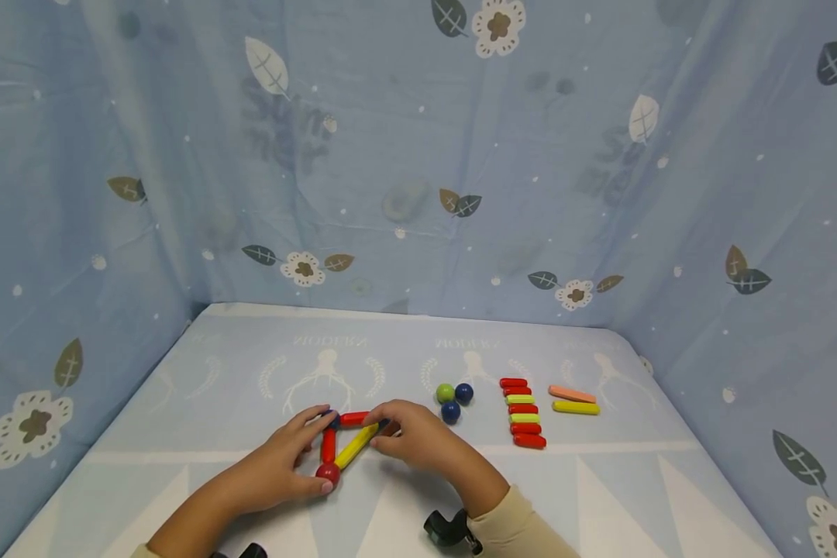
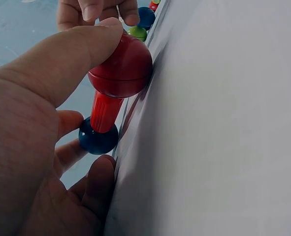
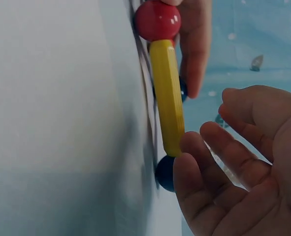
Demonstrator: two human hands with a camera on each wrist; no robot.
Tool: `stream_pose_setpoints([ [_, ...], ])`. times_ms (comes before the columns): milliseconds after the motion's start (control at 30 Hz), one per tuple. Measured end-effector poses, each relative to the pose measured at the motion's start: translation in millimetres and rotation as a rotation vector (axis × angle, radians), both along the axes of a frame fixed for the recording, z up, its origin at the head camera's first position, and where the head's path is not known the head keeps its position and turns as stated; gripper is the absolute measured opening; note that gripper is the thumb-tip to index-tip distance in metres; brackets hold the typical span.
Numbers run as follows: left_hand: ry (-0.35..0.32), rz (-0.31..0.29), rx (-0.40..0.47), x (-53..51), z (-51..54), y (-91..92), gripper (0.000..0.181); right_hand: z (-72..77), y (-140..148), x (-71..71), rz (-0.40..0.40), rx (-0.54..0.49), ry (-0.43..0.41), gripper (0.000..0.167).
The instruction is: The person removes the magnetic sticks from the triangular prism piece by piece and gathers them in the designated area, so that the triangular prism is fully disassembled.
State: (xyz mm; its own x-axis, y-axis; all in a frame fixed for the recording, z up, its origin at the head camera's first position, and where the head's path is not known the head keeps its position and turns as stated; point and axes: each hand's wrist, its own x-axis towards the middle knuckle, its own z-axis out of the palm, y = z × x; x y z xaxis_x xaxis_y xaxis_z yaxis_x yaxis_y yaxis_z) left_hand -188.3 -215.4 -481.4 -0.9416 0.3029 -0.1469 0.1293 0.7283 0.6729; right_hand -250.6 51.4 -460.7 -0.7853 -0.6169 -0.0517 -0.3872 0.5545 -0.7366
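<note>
A triangle of toy building sticks and balls lies on the table between both hands. It has a yellow stick (image 1: 356, 446), red sticks (image 1: 328, 446), a red ball (image 1: 328, 473) and blue balls (image 3: 166, 173). My left hand (image 1: 277, 467) holds its left side, thumb on the red ball (image 2: 123, 66) and fingers by the far blue ball (image 2: 98, 136). Beside the right corner, my right hand (image 1: 418, 438) has loosely bent fingers at the blue ball and the yellow stick's end. In the right wrist view, its fingers partly cover that ball and stand spread apart.
Beyond the right hand sit a green ball (image 1: 446, 394) and two blue balls (image 1: 450, 411). Farther right, short red and yellow-green sticks (image 1: 523, 409) lie in a column, beside an orange stick (image 1: 572, 394) and a longer yellow stick (image 1: 576, 408). A patterned blue curtain (image 1: 418, 155) surrounds the table.
</note>
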Motion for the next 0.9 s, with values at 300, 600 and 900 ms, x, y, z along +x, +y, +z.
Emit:
stream_pose_setpoints([
  [300,-0.013,-0.005,0.012,-1.2,-0.8,-0.5,0.103,-6.8,-5.9,1.0,0.149,0.126,0.072,0.034],
  [600,0.010,-0.037,0.007,-1.8,-2.6,-2.5,0.102,-9.8,-8.7,-2.5,0.190,0.127,0.089,0.034],
  [900,0.014,-0.034,-0.008,-0.3,-1.5,-1.0,0.102,-13.6,-6.9,-4.0,0.202,0.186,0.161,0.023],
])
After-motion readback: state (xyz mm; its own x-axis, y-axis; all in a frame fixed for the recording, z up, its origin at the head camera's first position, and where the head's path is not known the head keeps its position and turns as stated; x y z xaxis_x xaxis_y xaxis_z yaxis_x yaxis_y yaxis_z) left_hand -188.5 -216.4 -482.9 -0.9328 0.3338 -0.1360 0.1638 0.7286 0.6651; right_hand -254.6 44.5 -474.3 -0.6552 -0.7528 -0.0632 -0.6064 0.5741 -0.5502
